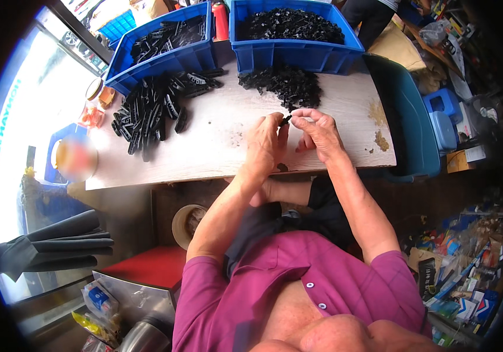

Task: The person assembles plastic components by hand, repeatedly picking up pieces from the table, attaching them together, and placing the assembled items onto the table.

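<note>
Over the front of a pale wooden table (204, 135), my two hands meet at a small black plastic part (285, 121). My left hand (266, 138) pinches it from the left between thumb and fingers. The fingertips of my right hand (320, 132) close on its other side. Just beyond my fingers lies a heap of small black parts (295, 86). To the left is a pile of longer black plastic strips (152, 114), apart from both hands. The exact shape of the held part is too small to make out.
Two blue bins stand along the back: one (175, 60) holds long black pieces, the other (298, 56) small ones. A teal tub (424, 141) is right of the table. A jar (75, 158) stands at the left edge, a white bucket (184, 226) below the table.
</note>
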Available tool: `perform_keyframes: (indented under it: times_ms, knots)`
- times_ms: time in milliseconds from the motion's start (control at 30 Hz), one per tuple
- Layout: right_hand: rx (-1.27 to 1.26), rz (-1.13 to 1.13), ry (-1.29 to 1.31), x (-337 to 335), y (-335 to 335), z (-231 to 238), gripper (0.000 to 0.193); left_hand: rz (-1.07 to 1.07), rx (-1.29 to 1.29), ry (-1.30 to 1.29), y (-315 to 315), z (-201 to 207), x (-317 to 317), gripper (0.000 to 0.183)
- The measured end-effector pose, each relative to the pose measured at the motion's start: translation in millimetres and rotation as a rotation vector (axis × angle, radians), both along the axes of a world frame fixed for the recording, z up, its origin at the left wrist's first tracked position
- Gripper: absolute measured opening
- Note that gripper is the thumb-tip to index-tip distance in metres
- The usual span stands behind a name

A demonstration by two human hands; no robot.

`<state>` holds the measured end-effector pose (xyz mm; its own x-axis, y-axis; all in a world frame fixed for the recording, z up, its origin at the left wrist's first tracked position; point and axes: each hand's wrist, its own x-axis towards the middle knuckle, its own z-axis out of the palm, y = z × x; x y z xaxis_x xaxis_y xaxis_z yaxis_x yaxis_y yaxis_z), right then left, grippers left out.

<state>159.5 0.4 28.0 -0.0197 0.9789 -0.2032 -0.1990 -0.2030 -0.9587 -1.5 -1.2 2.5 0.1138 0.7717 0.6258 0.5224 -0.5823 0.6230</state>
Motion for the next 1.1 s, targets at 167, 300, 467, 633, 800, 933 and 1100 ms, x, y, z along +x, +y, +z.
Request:
perform_keyframes:
  times_ms: [167,300,467,633,800,933,1100]
  knots:
    - [0.077,0.061,0.007,0.2,-6.8,-2.7,0.027,0.012,-0.031,0.028,-5.3,0.1,1.7,0.02]
    - [0.1,0.082,-0.014,1.2,-5.8,-7.4,0.027,-0.015,-0.02,0.016,-6.5,2.1,0.9,0.018]
    - [0.115,0.09,-0.053,-0.4,-8.4,-8.4,0.029,-0.013,-0.048,-0.019,-8.0,1.9,-0.5,0.019]
    - [0.106,0.086,-0.065,0.2,-8.1,-7.0,0.03,-0.024,-0.033,-0.116,-7.5,4.1,-1.5,0.02]
    - [0.112,0.069,-0.069,-3.8,-7.1,-3.3,0.027,-0.047,-0.029,-0.131,-4.7,1.7,-5.0,0.02]
    - [0.118,0.071,-0.09,-5.8,-4.5,-7.7,0.021,-0.097,-0.083,-0.062,-1.2,-3.8,-9.0,0.019]
    - [0.078,0.094,-0.061,-1.0,-6.8,-10.0,0.018,-0.144,-0.07,-0.098,-6.2,-0.8,-9.8,0.023]
